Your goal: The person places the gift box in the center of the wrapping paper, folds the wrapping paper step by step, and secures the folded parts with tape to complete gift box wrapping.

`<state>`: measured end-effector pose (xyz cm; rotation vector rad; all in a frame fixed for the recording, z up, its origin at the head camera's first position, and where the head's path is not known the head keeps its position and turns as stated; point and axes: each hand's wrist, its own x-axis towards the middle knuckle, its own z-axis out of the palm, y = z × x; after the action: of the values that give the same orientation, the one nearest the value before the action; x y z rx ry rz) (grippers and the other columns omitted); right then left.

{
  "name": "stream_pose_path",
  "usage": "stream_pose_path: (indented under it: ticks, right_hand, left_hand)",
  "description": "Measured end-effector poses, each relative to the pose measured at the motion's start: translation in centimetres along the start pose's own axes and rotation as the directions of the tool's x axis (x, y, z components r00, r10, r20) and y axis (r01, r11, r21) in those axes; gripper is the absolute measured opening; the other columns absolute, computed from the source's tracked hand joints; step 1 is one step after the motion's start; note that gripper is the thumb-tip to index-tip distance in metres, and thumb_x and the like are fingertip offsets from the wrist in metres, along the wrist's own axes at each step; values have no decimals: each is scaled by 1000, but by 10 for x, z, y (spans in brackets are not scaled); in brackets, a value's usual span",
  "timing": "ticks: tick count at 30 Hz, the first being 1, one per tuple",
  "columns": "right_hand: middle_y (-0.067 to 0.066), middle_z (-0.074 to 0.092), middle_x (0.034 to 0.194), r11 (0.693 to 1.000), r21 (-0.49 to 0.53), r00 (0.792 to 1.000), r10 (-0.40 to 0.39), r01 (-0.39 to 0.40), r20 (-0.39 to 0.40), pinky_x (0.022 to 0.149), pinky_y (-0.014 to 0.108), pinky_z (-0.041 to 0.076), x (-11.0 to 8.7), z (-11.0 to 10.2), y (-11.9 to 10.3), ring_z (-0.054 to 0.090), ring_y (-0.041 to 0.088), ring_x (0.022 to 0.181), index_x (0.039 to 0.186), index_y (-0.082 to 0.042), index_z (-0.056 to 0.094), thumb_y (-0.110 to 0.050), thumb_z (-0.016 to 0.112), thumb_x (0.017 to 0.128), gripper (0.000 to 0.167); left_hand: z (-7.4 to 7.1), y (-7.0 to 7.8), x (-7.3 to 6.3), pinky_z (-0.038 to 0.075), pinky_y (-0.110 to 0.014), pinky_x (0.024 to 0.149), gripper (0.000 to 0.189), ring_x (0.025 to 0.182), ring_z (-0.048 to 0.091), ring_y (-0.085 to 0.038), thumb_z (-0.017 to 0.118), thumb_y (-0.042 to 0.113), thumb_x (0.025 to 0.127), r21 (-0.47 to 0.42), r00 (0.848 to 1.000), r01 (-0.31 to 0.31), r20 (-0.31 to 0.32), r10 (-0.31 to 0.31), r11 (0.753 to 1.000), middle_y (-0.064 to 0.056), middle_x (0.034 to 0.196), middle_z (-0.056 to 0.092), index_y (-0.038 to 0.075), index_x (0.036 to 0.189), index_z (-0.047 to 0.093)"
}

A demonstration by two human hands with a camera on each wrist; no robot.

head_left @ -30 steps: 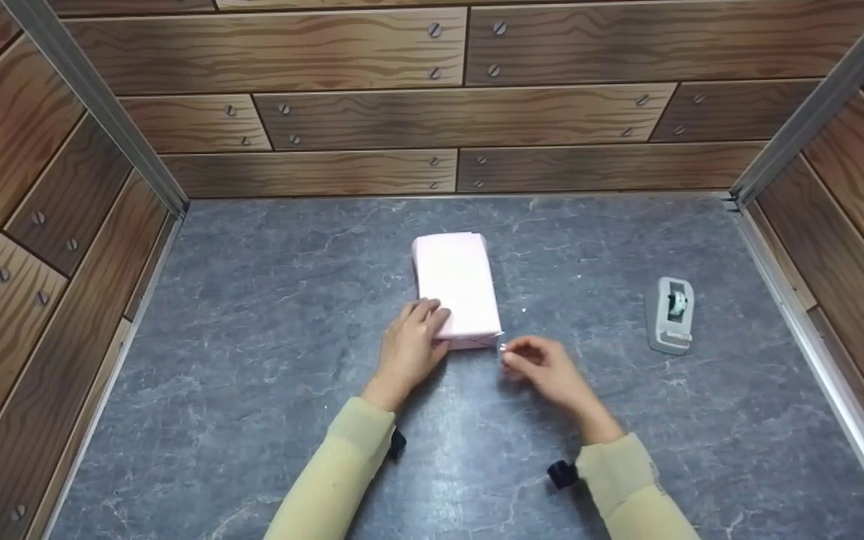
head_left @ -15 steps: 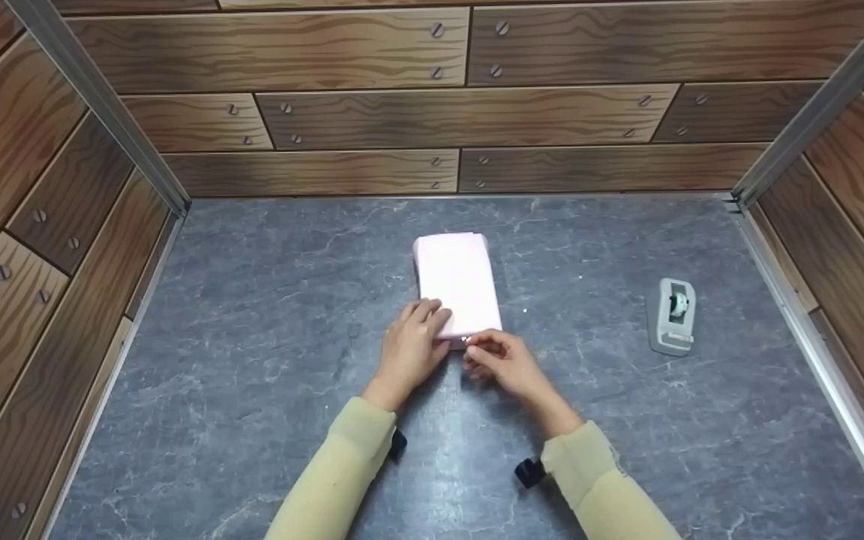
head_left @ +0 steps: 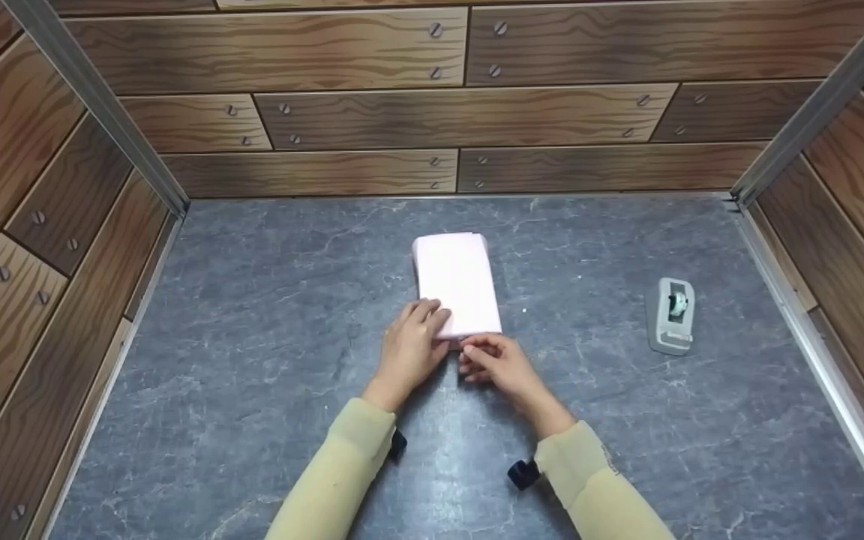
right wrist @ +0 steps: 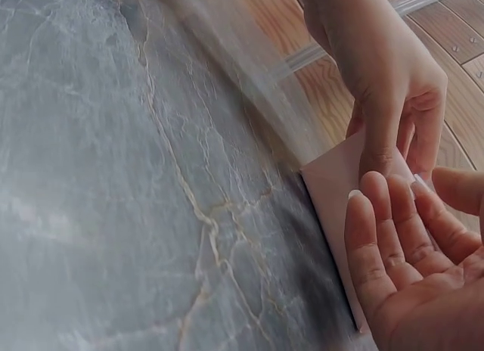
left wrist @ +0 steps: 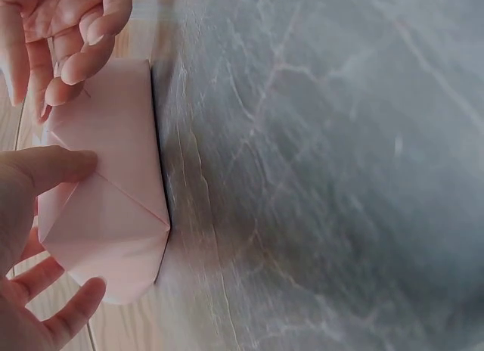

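Note:
A package wrapped in pale pink paper (head_left: 456, 277) lies on the grey marbled table, its near end towards me. My left hand (head_left: 408, 345) grips the near left part, fingers over the top and side. Its thumb (left wrist: 72, 166) presses on the folded end flap (left wrist: 113, 196), where diagonal creases meet. At the right half of that end is my right hand (head_left: 505, 369), thumb and index finger close together. A small clear piece of tape (right wrist: 420, 182) shows faintly at its fingertips; the fingers hide most of it.
A grey tape dispenser (head_left: 672, 316) with a roll stands on the right of the table (head_left: 267, 315). Tiny white specks lie right of the package. Wood-patterned walls (head_left: 447, 116) with metal edging enclose the back and sides.
My right hand has moved left with the tape, from beside the package's near right corner to its front end. My left hand and the package have stayed in place.

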<state>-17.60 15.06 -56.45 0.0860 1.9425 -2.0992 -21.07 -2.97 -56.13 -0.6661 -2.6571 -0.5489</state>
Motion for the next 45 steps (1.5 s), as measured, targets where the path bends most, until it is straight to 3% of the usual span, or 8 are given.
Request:
stream_pose_path:
  ticks: [11,24,33,38,45]
  right_hand:
    - [12,68,79,994,44,980,104,-98,-171,57,32,58,4,12,0,67,19,64,96,7,65,-6,63,95,14]
    - [8,68,70,992,11,948,121,-123,-293,49,25,53,10,21,-1,64,14,55,90,8,67,-7,66,92,15]
    - [6,68,68,976,-140,926,105,-165,-364,47,24,50,10,24,-3,63,12,53,89,4,70,-14,68,92,18]
    - [5,68,67,965,-205,928,77,-161,-365,45,23,46,9,25,-3,60,12,52,85,2,70,-14,67,93,19]
    - [5,67,65,947,-287,951,51,-142,-304,43,23,43,7,24,1,59,13,51,84,4,70,-23,61,98,32]
  left_hand:
    - [1,0,0,53,-46,85,42,118,54,-27,82,23,79,-6,1000,7,6,-7,1000,-6,127,61,13,118,68]
    - [0,0,0,53,-47,86,44,120,54,-27,82,25,79,2,1000,15,14,-15,1000,-5,127,61,14,120,68]
    - [-1,1,0,52,-45,87,45,120,54,-26,83,23,78,-2,1000,19,17,-19,1000,-4,127,60,14,119,69]
    - [-1,3,0,52,-45,87,44,120,54,-26,83,23,78,3,999,23,25,-23,1000,-4,127,60,14,119,69]
    - [0,1,0,52,-45,87,45,119,54,-26,83,22,78,-4,1000,4,4,-4,1000,-6,126,61,13,119,69]
